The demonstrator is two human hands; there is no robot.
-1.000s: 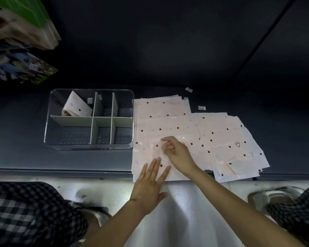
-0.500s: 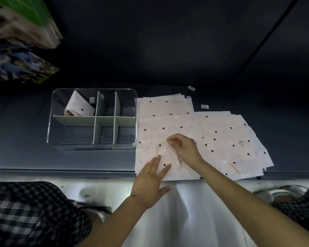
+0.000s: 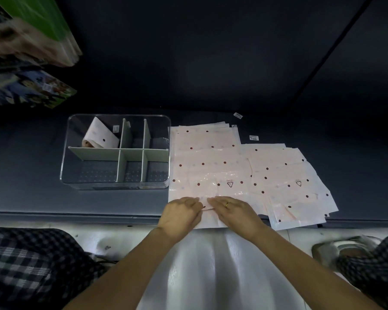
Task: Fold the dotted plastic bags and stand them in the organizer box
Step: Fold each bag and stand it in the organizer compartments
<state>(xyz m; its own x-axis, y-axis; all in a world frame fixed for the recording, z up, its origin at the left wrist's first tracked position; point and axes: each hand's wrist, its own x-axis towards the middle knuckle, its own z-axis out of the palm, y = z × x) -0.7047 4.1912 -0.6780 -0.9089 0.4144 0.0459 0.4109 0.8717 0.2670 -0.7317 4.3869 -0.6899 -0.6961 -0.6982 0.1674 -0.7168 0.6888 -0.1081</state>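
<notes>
Head view shows both hands close together at the near edge of the bench. The left hand (image 3: 181, 214) has its fingers curled, and it seems to pinch the near edge of the top bag (image 3: 207, 175). The right hand (image 3: 232, 210), with a ring on one finger, lies on the same edge, fingers bent down on the plastic; I cannot tell if it pinches or only presses. The fingertips of the two hands almost touch.

The bag lies flat on a pile of bags near the middle of the bench, and its near edge sticks out a little over the bench edge. It looks thin, light, soft and shiny, so I think it will slip and flop. It will likely spring open unless the fold is pressed down hard. The near edge, where it hangs free, looks like the best place to grab it.

A second pile of bags (image 3: 291, 184) fans out to the right, and it overlaps the first pile. Pulling one bag could drag the ones under it.

The box (image 3: 119, 117) is clear, with pale walls inside, and sits just beside the pile on the left. One folded bag (image 3: 100, 135) leans in its far left part. The other parts look bare. Small labels (image 3: 253, 137) lie past the piles. Nothing stands between the hands and the box.
</notes>
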